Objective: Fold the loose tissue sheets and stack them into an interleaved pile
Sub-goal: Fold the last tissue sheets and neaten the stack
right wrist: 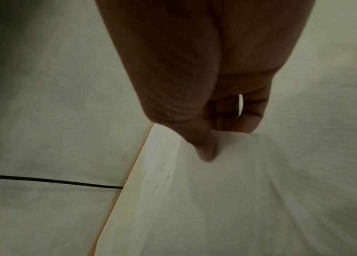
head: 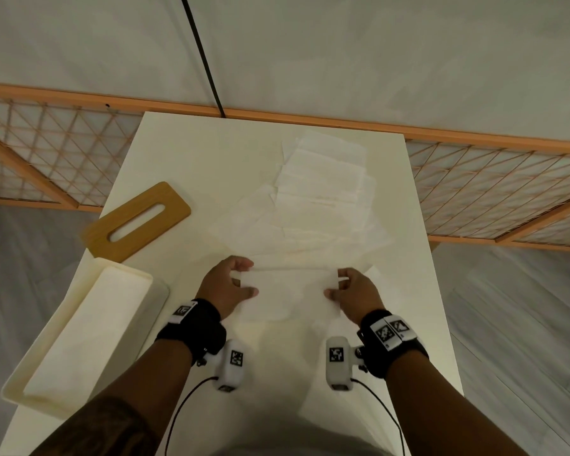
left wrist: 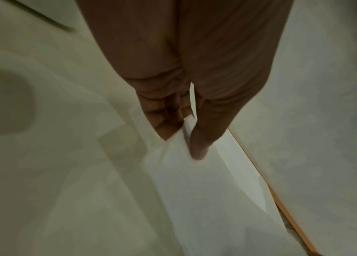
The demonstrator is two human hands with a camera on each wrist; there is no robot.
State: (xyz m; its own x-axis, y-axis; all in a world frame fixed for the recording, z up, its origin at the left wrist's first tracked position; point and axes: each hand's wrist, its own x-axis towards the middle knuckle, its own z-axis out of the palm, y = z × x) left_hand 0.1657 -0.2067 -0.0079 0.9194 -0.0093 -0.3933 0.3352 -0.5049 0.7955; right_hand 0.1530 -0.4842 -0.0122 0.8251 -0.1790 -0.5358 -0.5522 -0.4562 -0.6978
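Left hand (head: 226, 284) and right hand (head: 352, 292) each pinching end of thin white tissue sheet (head: 287, 291), near edge of white worktop (head: 185, 166). Imo keep it taut, match edges, then crease.

A flat wooden lid with a long oval slot (head: 137, 222) lies at the left edge of a white rectangular table (head: 185, 159), touching the far end of an open cream plastic box (head: 76, 337). Beyond the table, an orange-framed lattice screen (head: 494, 185) stands, crossed by a thin black cable (head: 201, 54).
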